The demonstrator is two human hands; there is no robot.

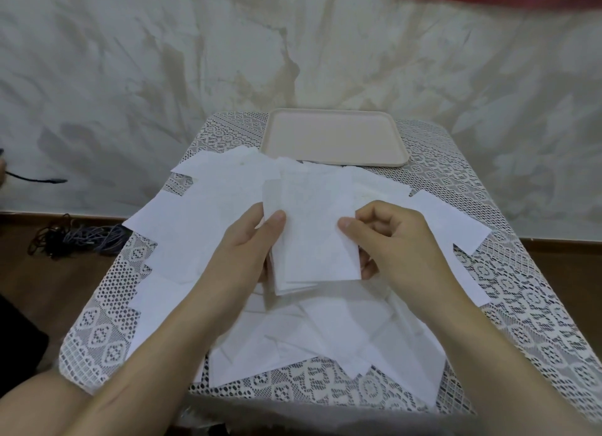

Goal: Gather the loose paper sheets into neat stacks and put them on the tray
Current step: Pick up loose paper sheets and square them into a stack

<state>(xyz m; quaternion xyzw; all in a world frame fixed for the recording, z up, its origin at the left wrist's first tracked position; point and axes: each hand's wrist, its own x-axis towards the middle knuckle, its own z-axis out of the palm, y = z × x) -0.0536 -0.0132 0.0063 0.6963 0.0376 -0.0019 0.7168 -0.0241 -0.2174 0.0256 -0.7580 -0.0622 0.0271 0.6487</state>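
Loose white paper sheets (312, 334) lie scattered across the lace-covered desk (521, 321), nearest the viewer. Just beyond, the left hand (241, 250) and right hand (394, 236) hold one stack (312, 240) between them, each grip clamped on a side edge, thumb on top. Farther back, just past the scattered sheets, the beige tray (335, 139) rests near the desk's far edge.
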